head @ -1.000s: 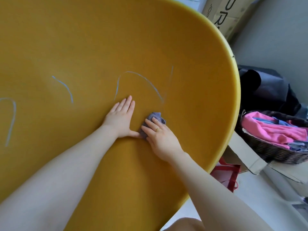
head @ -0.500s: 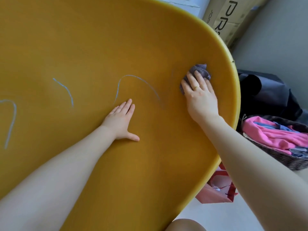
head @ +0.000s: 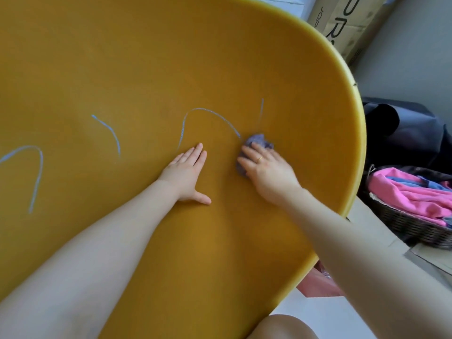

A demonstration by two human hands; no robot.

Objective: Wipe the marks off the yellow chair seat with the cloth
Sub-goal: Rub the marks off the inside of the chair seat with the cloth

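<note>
A: Entry, head view. The yellow chair seat [head: 146,57] is seen filling most of the frame. The left hand [head: 187,173] is laid flat on it, palm down, fingers together and extended, thumb spread out; nothing is held.

B: Right hand?

A: The right hand [head: 265,171] is pressed down on the cloth [head: 258,140], a small grey-purple wad. The fingers are spread over it, and the cloth is pinned between palm and seat rather than enclosed. A ring is noted on one finger.

B: Position of the cloth?

A: On the seat, right of centre, just beside the left hand. Its upper edge is touching the lower right end of the arched blue mark [head: 208,113].

B: Other marks recorded?

A: A thin vertical blue line [head: 262,110] just above the cloth, a short curved stroke [head: 110,133] further left, and a hooked line [head: 36,167] at the far left edge.

B: Surroundings?

A: A woven basket [head: 411,223] with pink fabric [head: 403,192] is seen right of the seat, a cardboard box [head: 342,23] at upper right.
</note>
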